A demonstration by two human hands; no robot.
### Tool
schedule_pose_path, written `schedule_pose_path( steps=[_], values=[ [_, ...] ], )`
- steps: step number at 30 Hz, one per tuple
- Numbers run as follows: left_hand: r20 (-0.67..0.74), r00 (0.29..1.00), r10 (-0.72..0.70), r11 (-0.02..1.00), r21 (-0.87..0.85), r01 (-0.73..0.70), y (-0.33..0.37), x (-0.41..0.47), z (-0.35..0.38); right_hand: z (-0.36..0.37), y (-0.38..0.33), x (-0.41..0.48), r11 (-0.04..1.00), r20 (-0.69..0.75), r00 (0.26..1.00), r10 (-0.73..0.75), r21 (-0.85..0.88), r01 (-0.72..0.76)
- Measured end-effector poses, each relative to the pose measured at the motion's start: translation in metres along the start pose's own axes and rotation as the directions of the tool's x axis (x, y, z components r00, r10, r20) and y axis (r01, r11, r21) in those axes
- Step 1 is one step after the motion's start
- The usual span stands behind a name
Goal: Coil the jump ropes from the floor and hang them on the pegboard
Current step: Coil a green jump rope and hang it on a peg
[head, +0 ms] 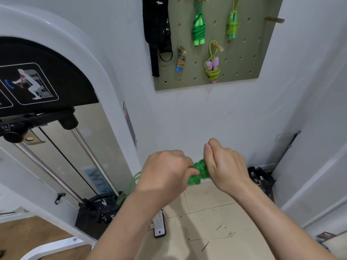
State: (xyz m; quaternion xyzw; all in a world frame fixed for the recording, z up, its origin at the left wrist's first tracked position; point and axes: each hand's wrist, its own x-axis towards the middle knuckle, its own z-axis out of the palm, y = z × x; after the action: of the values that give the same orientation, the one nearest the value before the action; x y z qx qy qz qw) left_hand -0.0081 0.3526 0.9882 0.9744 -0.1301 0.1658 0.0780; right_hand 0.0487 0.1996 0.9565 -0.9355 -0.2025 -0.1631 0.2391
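Observation:
I hold a translucent green jump rope (199, 173) at waist height in front of the wall, its cord wound in tight turns round the handles. My left hand (167, 171) grips the bundle's left end, and a loose loop of cord (132, 182) trails from it to the left. My right hand (223, 164) grips the right end, thumb and fingers curled over the coil. Above hangs the olive pegboard (244, 59). On its wooden pegs hang a bright green coiled rope (198, 29), a lime one (232, 25), a yellow-green one with pink handles (213, 67) and a small blue-handled one (180, 61).
Black straps (157, 34) hang at the pegboard's left edge. A bare wooden peg (275, 20) sticks out at its upper right. A white cable machine (62, 128) fills the left side. Black gear (260, 177) lies by the right wall on the dirty tiled floor (216, 222).

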Motion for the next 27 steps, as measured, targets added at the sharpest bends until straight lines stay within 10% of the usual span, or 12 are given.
schedule_pose_path(
  steps=[8,13,19,22,27],
  values=[
    [0.208,0.974,-0.089,0.821,-0.538,0.190,-0.011,0.013,-0.023,-0.036,-0.009,0.005,0.957,0.137,0.948,-0.289,0.076,0.281],
    [0.302,0.953,-0.026,0.205,-0.931,0.301,-0.017,0.015,-0.019,-0.048,-0.022,0.008,0.752,0.092,0.981,-0.170,0.656,0.068],
    [0.420,0.875,-0.240,-0.420,-0.858,0.296,0.014,0.018,0.004,-0.032,-0.037,0.007,0.251,0.274,0.907,0.320,0.899,-0.360],
    [0.395,0.858,-0.328,-0.357,-0.893,0.274,0.023,0.017,0.010,-0.022,-0.036,0.008,0.086,0.319,0.837,0.444,0.915,-0.394],
    [0.240,0.834,-0.496,0.058,-0.950,0.308,0.034,0.011,0.017,-0.012,-0.034,0.011,0.117,0.244,0.774,0.584,0.919,-0.378]
  ],
)
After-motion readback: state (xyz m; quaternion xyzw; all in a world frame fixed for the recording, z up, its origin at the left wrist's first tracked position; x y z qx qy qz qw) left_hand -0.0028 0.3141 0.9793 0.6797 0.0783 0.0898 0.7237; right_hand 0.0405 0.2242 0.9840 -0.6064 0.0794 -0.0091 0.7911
